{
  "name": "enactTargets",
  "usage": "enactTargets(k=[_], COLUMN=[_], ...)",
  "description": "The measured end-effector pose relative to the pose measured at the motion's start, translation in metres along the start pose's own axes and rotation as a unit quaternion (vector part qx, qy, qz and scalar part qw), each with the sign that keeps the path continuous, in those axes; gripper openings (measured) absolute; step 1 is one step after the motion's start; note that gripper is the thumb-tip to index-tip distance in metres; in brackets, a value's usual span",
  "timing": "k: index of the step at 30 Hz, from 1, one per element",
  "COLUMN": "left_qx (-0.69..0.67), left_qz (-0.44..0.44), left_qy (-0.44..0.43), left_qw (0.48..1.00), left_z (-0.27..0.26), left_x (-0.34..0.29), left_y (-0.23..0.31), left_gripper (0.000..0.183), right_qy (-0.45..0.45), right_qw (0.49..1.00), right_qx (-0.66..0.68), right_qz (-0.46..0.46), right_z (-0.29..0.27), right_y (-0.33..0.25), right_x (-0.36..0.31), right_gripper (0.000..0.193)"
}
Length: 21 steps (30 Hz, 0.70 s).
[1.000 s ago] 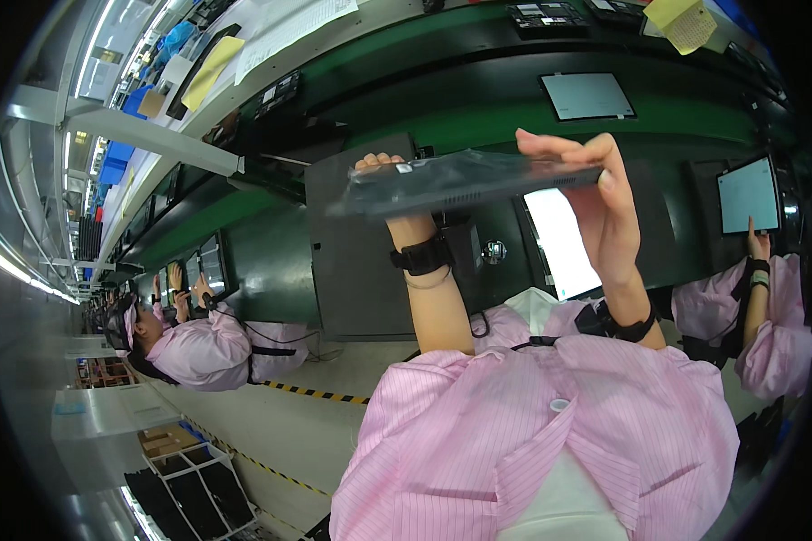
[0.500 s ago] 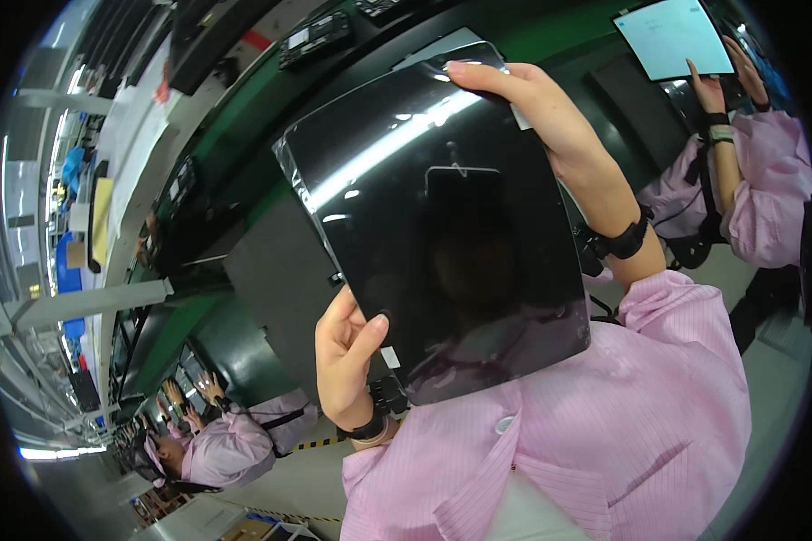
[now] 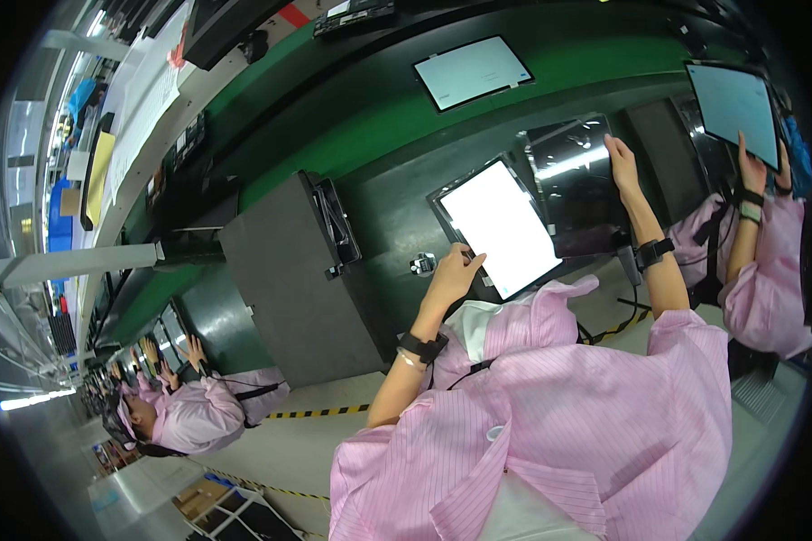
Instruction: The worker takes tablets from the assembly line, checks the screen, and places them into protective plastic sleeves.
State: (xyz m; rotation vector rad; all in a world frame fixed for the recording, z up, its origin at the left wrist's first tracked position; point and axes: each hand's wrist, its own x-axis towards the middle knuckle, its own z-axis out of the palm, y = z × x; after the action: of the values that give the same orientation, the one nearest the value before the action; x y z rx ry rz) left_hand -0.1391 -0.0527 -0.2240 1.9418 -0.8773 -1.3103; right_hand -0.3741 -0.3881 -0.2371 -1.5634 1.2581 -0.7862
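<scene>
In the head view, we see that the dark tablet [image 3: 568, 194] has just come down from in front of our chest. It is now low over the bench [image 3: 397, 225], to the right of the bright tablet [image 3: 501, 225]. We cannot tell if it lies flat. Our right hand [image 3: 622, 167] grips it by its right edge. Our left hand [image 3: 456, 275] has let go of it and is by the left edge of the bright tablet, with bent fingers. We cannot tell if they pinch it. To us, this looks like the work has gone from one tablet to two, side by side.

Half a second ago, both hands held the dark tablet up, and it hid the bright one. Now the bright screen shows, and so does the small shiny thing [image 3: 421, 263] near our left hand. The far white screen [image 3: 474, 74] shows better too.
</scene>
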Motion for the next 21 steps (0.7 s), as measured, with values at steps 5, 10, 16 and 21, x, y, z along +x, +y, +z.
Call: enactTargets(k=[5,10,16,21], left_qx=[0.005,-0.05,-0.072,-0.102], left_qz=[-0.038,-0.103,-0.186,-0.089], left_qy=[0.198,0.234,0.179,0.222], left_qw=[0.979,0.965,0.963,0.966], left_z=[0.022,0.039,0.03,0.037], left_x=[0.018,0.037,0.052,0.039], left_y=[-0.031,-0.025,-0.031,-0.007], left_gripper=[0.057,0.065,0.072,0.055], right_qy=[-0.002,-0.059,-0.216,-0.247], right_qw=[0.915,0.884,0.699,0.608], right_qx=[-0.403,-0.352,-0.515,-0.6], right_qz=[0.018,-0.302,-0.447,-0.458], right_z=[0.004,0.09,0.209,0.235], right_y=[-0.019,-0.056,-0.07,-0.049], right_x=[0.034,0.095,0.13,0.161], right_gripper=[0.036,0.05,0.082,0.073])
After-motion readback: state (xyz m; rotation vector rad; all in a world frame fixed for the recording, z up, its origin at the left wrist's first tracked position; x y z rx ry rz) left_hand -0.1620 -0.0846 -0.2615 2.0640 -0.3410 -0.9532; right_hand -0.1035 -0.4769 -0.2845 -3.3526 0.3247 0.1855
